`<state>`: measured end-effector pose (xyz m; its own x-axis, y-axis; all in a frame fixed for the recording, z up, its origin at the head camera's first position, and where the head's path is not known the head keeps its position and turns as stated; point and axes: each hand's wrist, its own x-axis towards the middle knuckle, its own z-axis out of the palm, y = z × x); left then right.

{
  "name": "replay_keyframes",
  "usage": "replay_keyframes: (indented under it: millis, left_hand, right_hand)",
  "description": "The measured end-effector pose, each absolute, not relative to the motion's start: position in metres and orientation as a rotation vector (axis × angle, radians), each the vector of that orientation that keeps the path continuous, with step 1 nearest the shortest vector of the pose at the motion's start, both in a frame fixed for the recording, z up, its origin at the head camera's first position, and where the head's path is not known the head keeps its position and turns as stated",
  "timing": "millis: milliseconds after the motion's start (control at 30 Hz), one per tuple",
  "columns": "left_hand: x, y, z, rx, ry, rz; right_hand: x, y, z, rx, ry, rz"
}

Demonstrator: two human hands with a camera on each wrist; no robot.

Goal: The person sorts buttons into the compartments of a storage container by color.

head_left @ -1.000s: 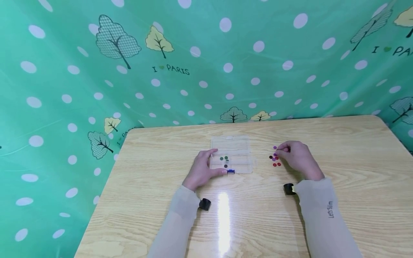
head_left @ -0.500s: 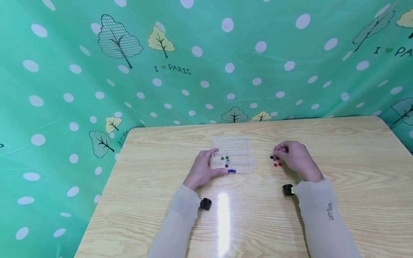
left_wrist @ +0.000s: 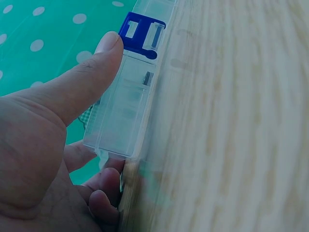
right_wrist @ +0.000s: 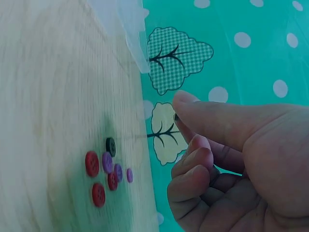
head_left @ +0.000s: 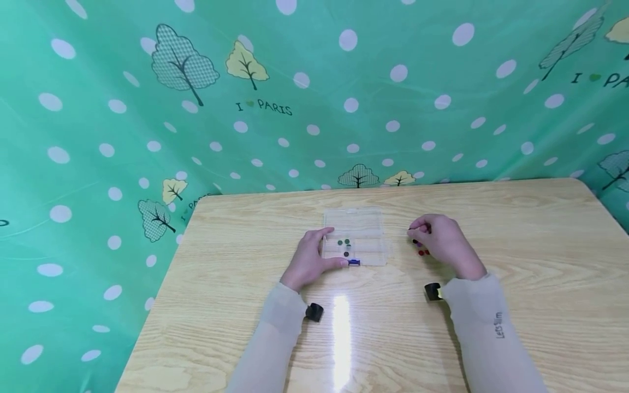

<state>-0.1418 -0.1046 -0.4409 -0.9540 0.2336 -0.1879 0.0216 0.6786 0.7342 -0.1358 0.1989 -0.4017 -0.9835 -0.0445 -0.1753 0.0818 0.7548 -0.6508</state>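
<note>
A clear plastic box [head_left: 369, 253] lies with its lid [head_left: 352, 221] laid back on the wooden table. My left hand [head_left: 314, 256] grips its left end, the thumb on the front wall beside a blue latch [left_wrist: 140, 35] and the fingers round the side. Green buttons [head_left: 346, 241] and one dark button [head_left: 346, 254] lie in the left part of the box. My right hand [right_wrist: 227, 154] pinches a dark button [right_wrist: 176, 117], mostly hidden between thumb and forefinger, above the table. Below it lie a black button [right_wrist: 110, 146], red buttons [right_wrist: 91, 164] and purple buttons [right_wrist: 107, 162].
The wooden table [head_left: 236, 240] runs back to a green polka-dot cloth [head_left: 295, 147] hanging behind it. A bright light reflection crosses the table's surface between the forearms. Each wrist bears a black camera.
My right hand has shifted slightly left and up off the button group, now with a dark button at its fingertips. My left hand stays on the box.
</note>
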Motion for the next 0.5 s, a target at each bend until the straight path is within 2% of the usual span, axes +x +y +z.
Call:
replay_keyframes:
  millis: [500]
  left_hand:
    - [-0.141, -0.106, -0.443, 0.216, 2.633, 1.146]
  right_hand:
    - [-0.135, 0.178, -0.396, -0.100, 2.800, -1.104]
